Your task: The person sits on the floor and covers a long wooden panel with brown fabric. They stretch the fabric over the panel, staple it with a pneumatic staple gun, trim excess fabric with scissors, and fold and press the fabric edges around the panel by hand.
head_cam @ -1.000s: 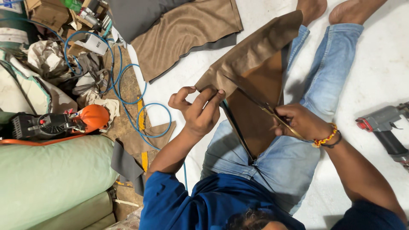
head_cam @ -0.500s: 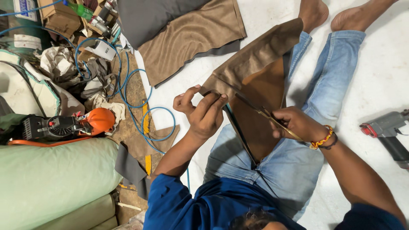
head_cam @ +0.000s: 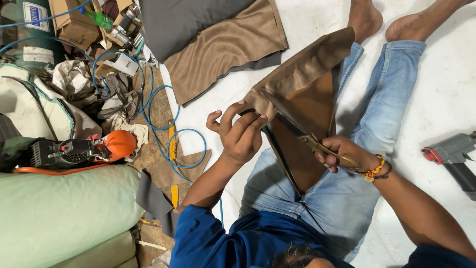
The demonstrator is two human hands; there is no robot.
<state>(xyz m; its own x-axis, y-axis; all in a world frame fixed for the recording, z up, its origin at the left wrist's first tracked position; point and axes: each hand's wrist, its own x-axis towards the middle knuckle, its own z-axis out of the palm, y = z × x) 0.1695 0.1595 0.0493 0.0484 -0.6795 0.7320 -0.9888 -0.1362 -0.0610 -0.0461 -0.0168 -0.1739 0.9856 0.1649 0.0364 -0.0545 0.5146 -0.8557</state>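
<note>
The scissors' (head_cam: 297, 130) handles are buried inside the right hand (head_cam: 339, 153), and the brown fabric's (head_cam: 302, 74) lower edge disappears behind the blades. The right hand is closed around the scissors over the lap. The left hand (head_cam: 240, 133) pinches the fabric's corner, its other fingers loosely spread. A staple gun (head_cam: 453, 156) is cut off at the floor's right edge.

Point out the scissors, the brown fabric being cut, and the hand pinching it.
scissors (head_cam: 292, 126), head view, on the dark blades.
brown fabric (head_cam: 307, 64), head view, on the raised fold.
left hand (head_cam: 240, 134), head view, on the back of the hand.
</note>
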